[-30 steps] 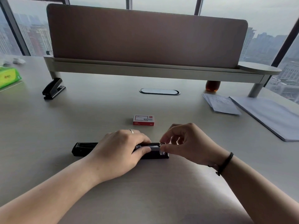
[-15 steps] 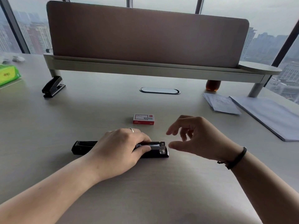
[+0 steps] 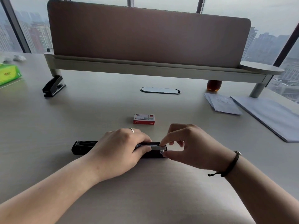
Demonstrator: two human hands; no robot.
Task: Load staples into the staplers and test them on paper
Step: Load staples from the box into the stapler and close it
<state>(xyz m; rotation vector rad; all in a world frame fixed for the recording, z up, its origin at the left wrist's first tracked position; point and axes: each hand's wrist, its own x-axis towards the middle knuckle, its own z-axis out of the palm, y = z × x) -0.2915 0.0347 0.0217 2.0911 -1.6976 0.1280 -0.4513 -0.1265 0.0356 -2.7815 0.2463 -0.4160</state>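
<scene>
The opened stapler [image 3: 119, 147] lies flat on the desk [image 3: 97, 113], its long axis running left to right, pinned under the closed left hand [image 3: 123, 151]. The right hand [image 3: 186, 146] pinches the stapler's metal front end just right of the left fingers, so it is nearer for seating staples. The staple box [image 3: 144, 119] sits closed just beyond both hands.

Near edge of counter [image 3: 145, 199]: bare, open to both forearms.
Centre: opened stapler [image 3: 84, 147] lying flat under left hand [image 3: 119, 152] and right hand [image 3: 191, 149]; staple box [image 3: 144, 119] just behind.
Left: second stapler [image 3: 54, 86] and green pack [image 3: 8, 75], well apart, wide bare strip between.
Right: paper sheets [image 3: 267, 117] blocking far corner.
Back: raised shelf [image 3: 153, 68] with screen, low gap beneath.
</scene>
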